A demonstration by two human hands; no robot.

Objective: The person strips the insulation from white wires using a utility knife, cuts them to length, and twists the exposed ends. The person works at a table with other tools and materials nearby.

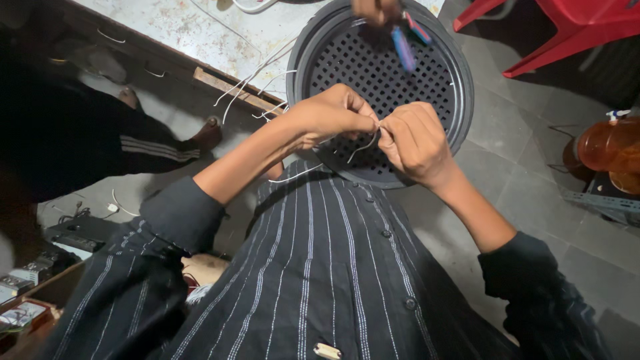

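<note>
Held thin white wire [363,145] pinched between left hand [333,113] and right hand [413,141], fingers closed on it, over round black grille [440,80]. Mid-twist, I judged; next needs firm turns.

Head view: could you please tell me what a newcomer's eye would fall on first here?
At centre, the left hand and right hand pinch a thin white wire between their fingertips. Behind them sits a round black perforated speaker grille, where another person's hand holds a small tool at its top edge. A red plastic chair stands upper right.
</note>
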